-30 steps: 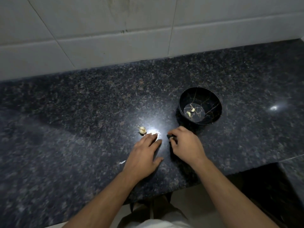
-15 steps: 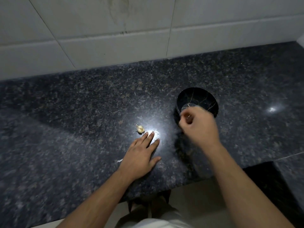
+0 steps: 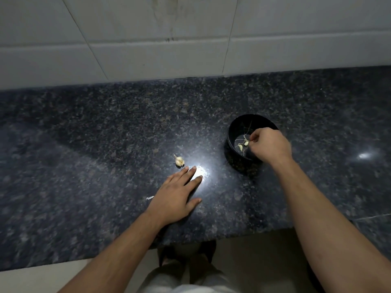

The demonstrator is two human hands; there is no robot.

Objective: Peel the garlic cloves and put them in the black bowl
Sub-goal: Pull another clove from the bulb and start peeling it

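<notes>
We see the black bowl (image 3: 251, 142) on the dark granite counter (image 3: 105, 134); taking it as the reference. Two peeled cloves (image 3: 242, 145) lie on its floor, next to each other, near the side facing us. Thin gold lines run across the inside.

Right hand (image 3: 269, 145) is over the bowl's right half, covering that part of the rim. Fingers are curled, thumb and fingertips bunched over the inside. We can't tell whether anything is pinched between them; too small to resolve.

Left hand (image 3: 176, 197) lies flat on the counter, left of the bowl and nearer to us, fingers straight and close together, thumb out to the side, holding nothing. Fingertips sit at the edge of a bright glare patch.

A garlic piece (image 3: 179, 160) with skin on rests on the counter, left of the bowl, just beyond the left fingertips, not touching them.

A small white scrap of peel (image 3: 150, 197) lies by the left hand's outer edge, further left from the bowl.
</notes>
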